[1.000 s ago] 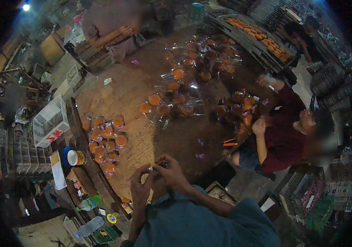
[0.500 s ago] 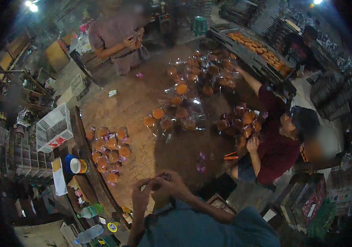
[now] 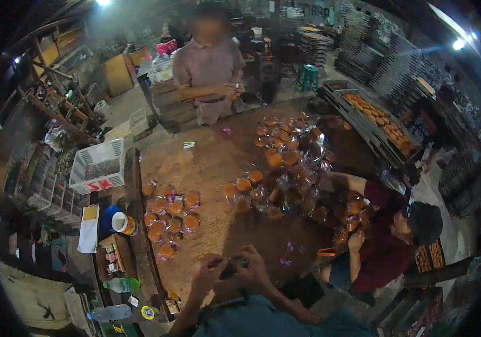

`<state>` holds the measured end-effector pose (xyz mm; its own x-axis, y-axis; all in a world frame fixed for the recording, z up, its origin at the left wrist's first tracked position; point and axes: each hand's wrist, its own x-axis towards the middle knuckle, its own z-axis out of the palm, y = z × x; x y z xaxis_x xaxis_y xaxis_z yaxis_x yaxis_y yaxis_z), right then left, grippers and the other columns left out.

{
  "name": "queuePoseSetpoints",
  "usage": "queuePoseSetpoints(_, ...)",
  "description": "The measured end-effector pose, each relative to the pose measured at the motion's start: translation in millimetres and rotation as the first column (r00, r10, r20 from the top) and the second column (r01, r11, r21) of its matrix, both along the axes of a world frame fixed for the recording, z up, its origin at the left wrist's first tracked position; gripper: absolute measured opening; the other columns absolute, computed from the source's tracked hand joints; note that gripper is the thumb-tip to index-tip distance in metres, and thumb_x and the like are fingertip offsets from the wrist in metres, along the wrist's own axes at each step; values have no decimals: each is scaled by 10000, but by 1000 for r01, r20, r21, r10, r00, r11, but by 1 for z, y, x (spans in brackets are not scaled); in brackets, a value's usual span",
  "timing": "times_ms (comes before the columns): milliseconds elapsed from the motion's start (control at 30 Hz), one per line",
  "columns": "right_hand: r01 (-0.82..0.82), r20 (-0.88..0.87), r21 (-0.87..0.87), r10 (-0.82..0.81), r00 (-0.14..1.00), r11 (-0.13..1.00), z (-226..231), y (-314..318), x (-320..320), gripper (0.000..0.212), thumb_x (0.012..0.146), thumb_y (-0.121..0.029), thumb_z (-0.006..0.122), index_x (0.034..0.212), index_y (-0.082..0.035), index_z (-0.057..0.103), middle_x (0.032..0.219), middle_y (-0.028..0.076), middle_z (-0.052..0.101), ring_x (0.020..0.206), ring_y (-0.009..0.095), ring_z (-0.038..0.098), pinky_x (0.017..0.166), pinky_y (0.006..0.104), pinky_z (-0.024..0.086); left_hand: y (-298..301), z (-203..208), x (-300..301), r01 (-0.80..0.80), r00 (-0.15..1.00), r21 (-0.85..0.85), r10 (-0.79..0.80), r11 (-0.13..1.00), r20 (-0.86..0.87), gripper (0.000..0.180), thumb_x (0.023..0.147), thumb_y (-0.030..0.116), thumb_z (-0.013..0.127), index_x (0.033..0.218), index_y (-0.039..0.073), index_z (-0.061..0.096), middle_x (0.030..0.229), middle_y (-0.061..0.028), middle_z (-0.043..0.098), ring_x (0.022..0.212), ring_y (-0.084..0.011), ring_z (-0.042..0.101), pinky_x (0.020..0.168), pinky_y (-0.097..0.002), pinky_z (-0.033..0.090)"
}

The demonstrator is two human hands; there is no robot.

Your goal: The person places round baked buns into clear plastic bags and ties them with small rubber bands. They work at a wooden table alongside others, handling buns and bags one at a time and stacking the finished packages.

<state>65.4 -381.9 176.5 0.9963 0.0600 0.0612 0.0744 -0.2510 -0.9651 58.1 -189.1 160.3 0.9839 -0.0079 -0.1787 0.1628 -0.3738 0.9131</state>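
Note:
My left hand (image 3: 209, 275) and my right hand (image 3: 251, 266) are raised at the table's near edge, close together. Both have bent, closed fingers meeting around something small and dark that I cannot make out. Beyond them, to the left, a cluster of round orange-brown buns (image 3: 174, 224) in clear wrappers with pinkish-purple ends rests on the wooden table (image 3: 204, 151). A larger heap of wrapped buns (image 3: 274, 159) spreads over the table's far middle and right. Two small pinkish-purple pieces (image 3: 285, 262) lie to the right of my hands.
A co-worker in dark red (image 3: 384, 236) reaches over the heap from the right. Another person (image 3: 209, 73) stands at the far side. A tray of unwrapped buns (image 3: 330, 95) is at far right. Along the left edge sit a white crate (image 3: 97, 163), a tub (image 3: 123, 223) and bottles (image 3: 121, 285).
My view has tilted upward, so the table sits lower and further right. My hands have drawn slightly apart. The right co-worker's outstretched arm has come back from the far tray side toward the nearer heap.

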Motion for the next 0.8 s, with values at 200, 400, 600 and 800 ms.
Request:
queuePoseSetpoints(200,24,-217,16,-20,976,1000,-55,4,-3,248,946,-236,713,1052,-13,689,1063,117,665,1031,239,652,843,370,532,5,0,-4,-143,988,-57,139,988,-62,175,921,154,753,1022,12,737,930,-96,735,908,-193,710,810,-335,574)
queuePoseSetpoints(400,93,-386,-282,-202,900,955,-203,-83,-19,340,912,-264,727,1144,-15,724,1000,173,756,879,282,728,874,390,540,107,-41,-34,-410,895,90,381,908,231,201,963,176,674,974,-22,700,867,-101,710,803,-177,644,744,-349,518)
queuePoseSetpoints(600,473,-241,-580,-695,678,663,-291,-167,-27,414,883,-290,759,1187,-14,709,1092,197,744,1005,394,711,922,455,529,156,-57,-83,-547,827,-40,547,836,132,171,961,144,666,1026,-3,723,912,-72,701,847,-180,636,792,-356,522)
queuePoseSetpoints(800,391,-262,-735,-764,590,554,-298,-167,19,469,896,-392,757,1195,-38,682,1127,211,721,1070,435,681,922,513,537,126,-46,-68,-496,868,46,494,867,50,180,956,139,692,1034,-22,712,962,-78,722,894,-167,657,852,-337,525)
